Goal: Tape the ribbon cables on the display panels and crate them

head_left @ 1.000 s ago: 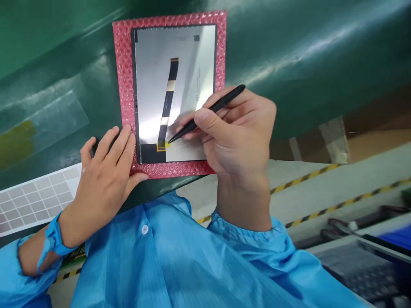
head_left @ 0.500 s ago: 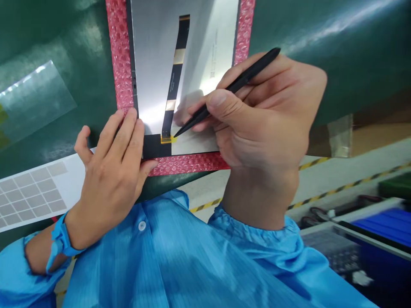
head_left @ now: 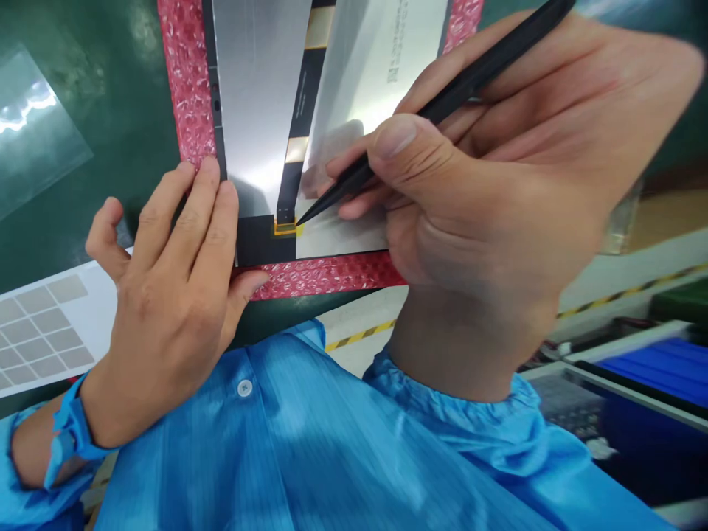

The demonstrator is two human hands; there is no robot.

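A black pointed stick, like a spudger [head_left: 464,85], is pinched in my right hand [head_left: 487,169]. Its tip meets the edge of a yellow-orange connector strip [head_left: 285,228] at the lower end of a black flat ribbon cable [head_left: 302,103]. That cable lies across the silvery back of a display panel [head_left: 259,96]. My left hand [head_left: 177,251] rests with fingers stretched out along the panel's lower left edge. Its thumb touches the pink bubble wrap [head_left: 332,273] under the panel. My right hand covers the panel's lower right corner.
A green mat [head_left: 127,88] covers the worktop. To the left lie a clear plastic sheet [head_left: 33,140] and a white sheet with grey squares [head_left: 49,324]. Blue bins [head_left: 658,376] stand at the lower right, beyond floor marked with yellow-black tape [head_left: 359,335].
The view has come closer to the panel, so hands and cable look larger. The stick's tip stays by the connector, and my left hand keeps its place at the panel's edge.
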